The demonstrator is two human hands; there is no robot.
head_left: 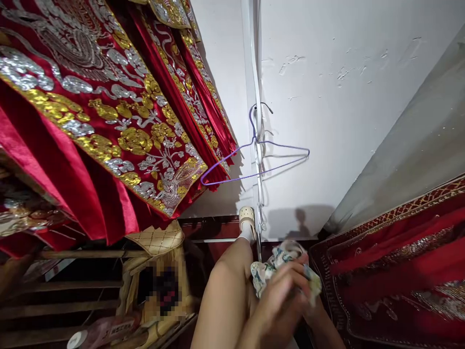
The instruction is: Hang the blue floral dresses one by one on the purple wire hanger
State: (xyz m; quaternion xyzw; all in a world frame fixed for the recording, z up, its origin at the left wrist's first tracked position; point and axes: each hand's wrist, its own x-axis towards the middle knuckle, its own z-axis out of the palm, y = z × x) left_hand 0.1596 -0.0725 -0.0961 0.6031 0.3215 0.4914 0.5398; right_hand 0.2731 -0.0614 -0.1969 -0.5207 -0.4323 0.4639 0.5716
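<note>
A crumpled white cloth (264, 274) with a green and blue floral print is bunched in front of my knees. My left hand (281, 293) is closed on it, with the fingers slightly blurred. My right hand (307, 308) is at the cloth's lower right, mostly hidden behind the left hand, and it also appears closed on the fabric. What kind of garment or cloth it is cannot be made out. Beyond my hands, a purple wire hanger (232, 180) hangs bare from a white upright strap or pole (258, 160).
Red cloths with gold and silver embroidery (134, 140) hang at the left. Below them stand a bamboo chair (156, 310) and a pinkish bottle with a white cap (105, 332). A white wall (327, 106) is ahead. Dark red patterned fabric (392, 271) lies at the right.
</note>
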